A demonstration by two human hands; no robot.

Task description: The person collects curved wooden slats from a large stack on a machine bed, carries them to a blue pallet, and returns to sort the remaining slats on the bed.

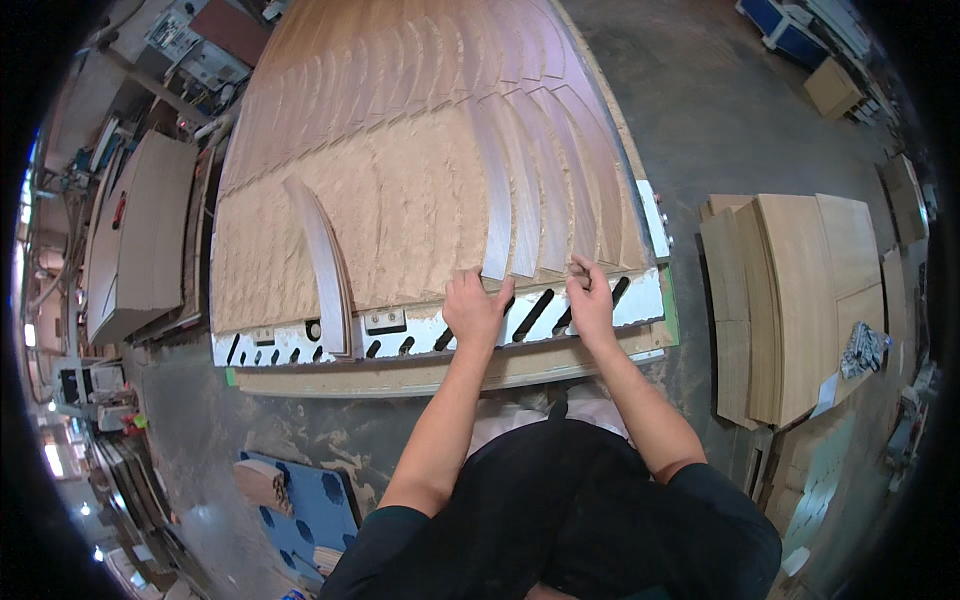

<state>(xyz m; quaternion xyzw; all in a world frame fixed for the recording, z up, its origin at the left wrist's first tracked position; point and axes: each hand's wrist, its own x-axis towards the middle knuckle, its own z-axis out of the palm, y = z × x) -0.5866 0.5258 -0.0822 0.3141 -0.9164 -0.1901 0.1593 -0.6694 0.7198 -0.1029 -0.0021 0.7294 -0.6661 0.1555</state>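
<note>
My left hand [474,306] is at the near end of a curved wooden strip [495,200], fingers on one side and thumb on the other, closed about its tip. To its right, my right hand [591,300] has bent fingers at the near ends of neighbouring strips [553,200]; what they grip, if anything, is hidden. Both hands are over the perforated white edge [640,300] of a large table. The strips lie side by side on a rough tan board [400,200]. A small stack of curved strips [322,260] lies apart on the left, jutting over the near edge.
Rows of more strips [400,70] cover the far part of the table. Stacked wooden panels [800,290] stand to the right, with a crumpled cloth [862,350] on them. Grey-brown panels [150,230] are stacked left. A blue board [305,515] with wooden pieces is low at the left.
</note>
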